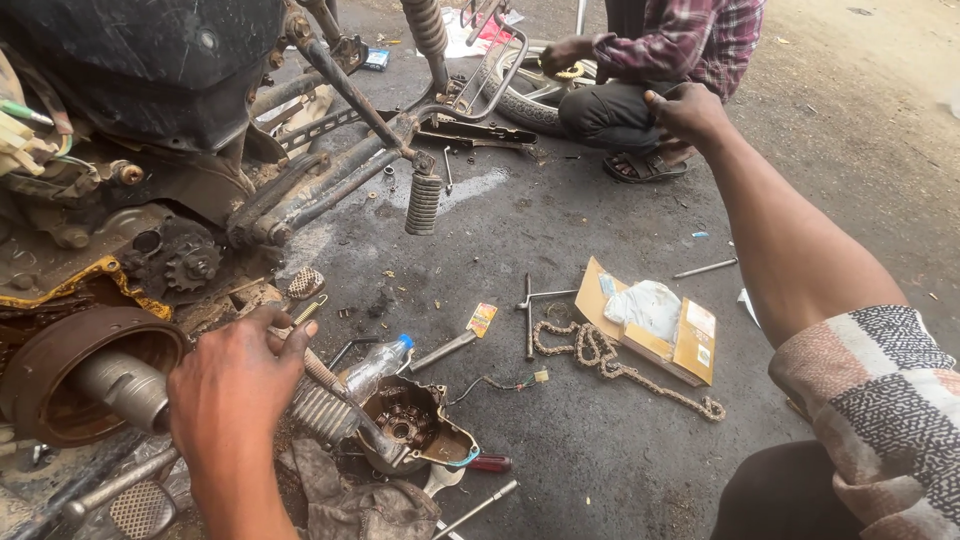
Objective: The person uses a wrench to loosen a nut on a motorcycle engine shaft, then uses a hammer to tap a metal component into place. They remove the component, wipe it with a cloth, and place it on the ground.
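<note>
My left hand [236, 385] is low at the left, its fingers curled around a thin metal lever [318, 372] beside the stripped motorcycle engine [110, 300]. A bare sprocket [192, 265] and a round brown housing [95, 370] show on the engine's side. My right hand [688, 113] is stretched out far to the upper right, fingers bent with nothing visible in them, close to the knee of a crouching person [655, 60] in a plaid shirt.
On the ground lie a removed engine cover [415, 425], a plastic bottle [378, 366], a loose drive chain [610, 365], an open cardboard box [655, 320], a T-handle wrench [530, 315], screwdrivers and rags. The motorcycle frame and footpeg [423, 203] cross the upper left. The other person holds a wheel [530, 100].
</note>
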